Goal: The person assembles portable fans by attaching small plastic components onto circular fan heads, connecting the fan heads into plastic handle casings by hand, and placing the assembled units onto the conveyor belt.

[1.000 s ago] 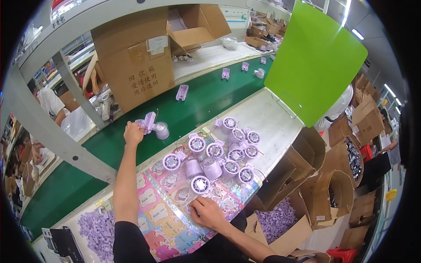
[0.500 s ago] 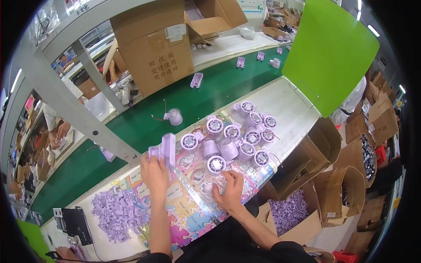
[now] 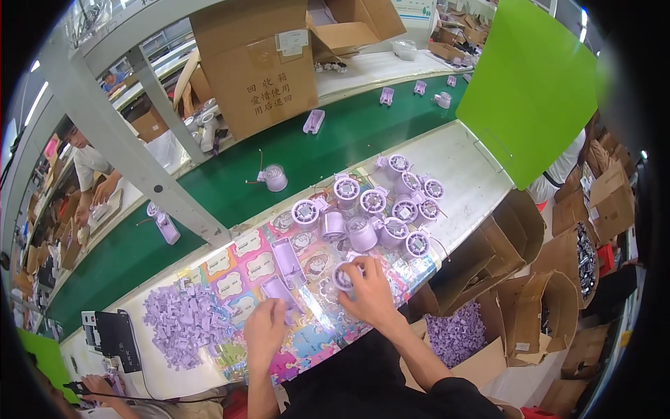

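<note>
My left hand [image 3: 266,327] grips a long purple plastic housing [image 3: 277,288] over a colourful cartoon-printed mat [image 3: 241,262]. A second purple housing [image 3: 288,260] lies on the mat just beyond it. My right hand [image 3: 368,290] holds a round purple fan part [image 3: 343,276] by its rim. Right behind that hand stands a cluster of several round purple fan parts [image 3: 380,209] with thin wires.
A green conveyor belt [image 3: 230,188] runs behind the bench, carrying a round fan part [image 3: 275,179] and purple housings [image 3: 313,121]. A heap of small purple pieces [image 3: 183,322] lies left. Open cardboard boxes [image 3: 481,279] stand right, a green panel [image 3: 530,84] beyond. Other people work at far left.
My left hand has come back from the conveyor to the mat with a purple housing in it. My right hand has lifted a round fan part off the mat.
</note>
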`<state>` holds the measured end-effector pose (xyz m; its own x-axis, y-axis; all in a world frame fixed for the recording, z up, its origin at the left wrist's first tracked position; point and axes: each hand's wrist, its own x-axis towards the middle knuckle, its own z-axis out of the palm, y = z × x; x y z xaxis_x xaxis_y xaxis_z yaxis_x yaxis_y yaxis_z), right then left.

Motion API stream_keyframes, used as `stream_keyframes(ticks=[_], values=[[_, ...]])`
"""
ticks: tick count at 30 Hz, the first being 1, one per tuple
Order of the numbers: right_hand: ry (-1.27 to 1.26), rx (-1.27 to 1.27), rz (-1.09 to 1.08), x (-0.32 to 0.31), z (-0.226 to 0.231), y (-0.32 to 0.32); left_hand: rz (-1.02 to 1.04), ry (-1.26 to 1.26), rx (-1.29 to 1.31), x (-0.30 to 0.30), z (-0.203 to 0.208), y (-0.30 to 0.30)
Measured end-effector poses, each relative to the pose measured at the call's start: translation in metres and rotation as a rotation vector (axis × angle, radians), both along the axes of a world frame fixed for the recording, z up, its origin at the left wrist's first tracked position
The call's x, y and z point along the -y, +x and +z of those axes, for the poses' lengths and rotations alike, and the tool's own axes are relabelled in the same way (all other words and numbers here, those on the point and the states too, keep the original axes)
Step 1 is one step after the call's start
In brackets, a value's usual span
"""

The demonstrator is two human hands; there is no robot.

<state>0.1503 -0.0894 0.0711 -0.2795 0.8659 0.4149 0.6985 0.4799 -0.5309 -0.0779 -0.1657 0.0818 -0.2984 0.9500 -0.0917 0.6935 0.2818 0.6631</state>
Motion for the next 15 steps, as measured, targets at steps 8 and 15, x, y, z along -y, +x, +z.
stream_keyframes(ticks=[8,15], values=[[-0.144,0.005,0.221,0.024,0.005,0.037,-0.338,0.197,-0.269,-0.002,0.025,-0.002],[-0.259,0.016,0.034,0.031,0.004,0.032,-0.653,0.363,-0.446,-0.022,0.007,-0.003]])
